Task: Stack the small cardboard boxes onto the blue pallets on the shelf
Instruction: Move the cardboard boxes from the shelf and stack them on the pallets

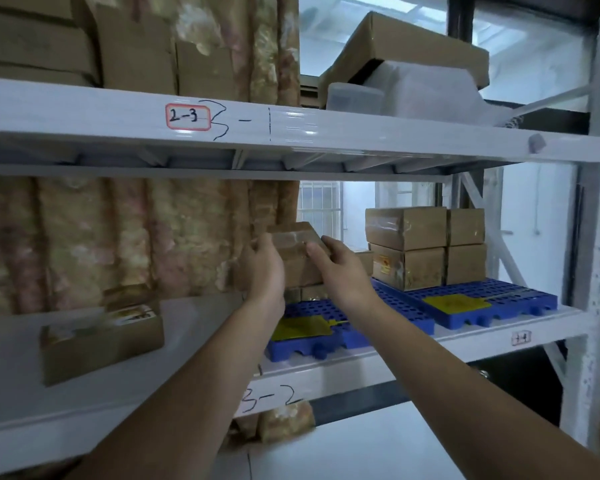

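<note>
Both hands hold one small cardboard box above the back of the near blue pallet. My left hand grips its left side and my right hand its right side. Under the held box another small box rests on that pallet, mostly hidden. A second blue pallet to the right carries a two-high stack of small boxes. Each pallet has a yellow label on top. One more small box lies on the bare shelf at left.
The white shelf is marked 3-2 on its front beam. The upper shelf beam hangs close overhead and holds larger cartons and plastic tubs. A patterned curtain hangs behind the left half. A white upright post stands at the far right.
</note>
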